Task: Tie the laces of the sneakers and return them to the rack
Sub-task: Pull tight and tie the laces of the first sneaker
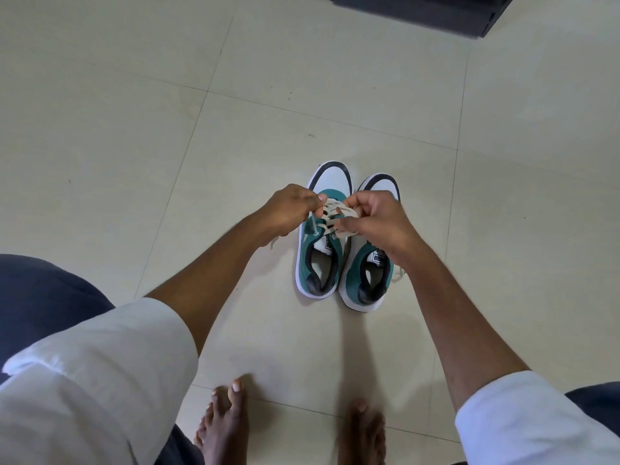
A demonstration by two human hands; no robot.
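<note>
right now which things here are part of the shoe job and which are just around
Job: left sneaker, its laces pinched by left hand and right hand, right sneaker.
Just around: dark furniture at top, tiled floor.

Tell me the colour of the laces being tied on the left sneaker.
Off-white, cream flat laces, seen best in the head view, the only view.

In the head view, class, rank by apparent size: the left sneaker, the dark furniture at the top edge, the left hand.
1. Dark furniture, though cropped by the frame.
2. Left sneaker, partly covered.
3. Left hand.
Hand and sneaker lie at similar distance, so that comparison is fair; the furniture is farther.
</note>
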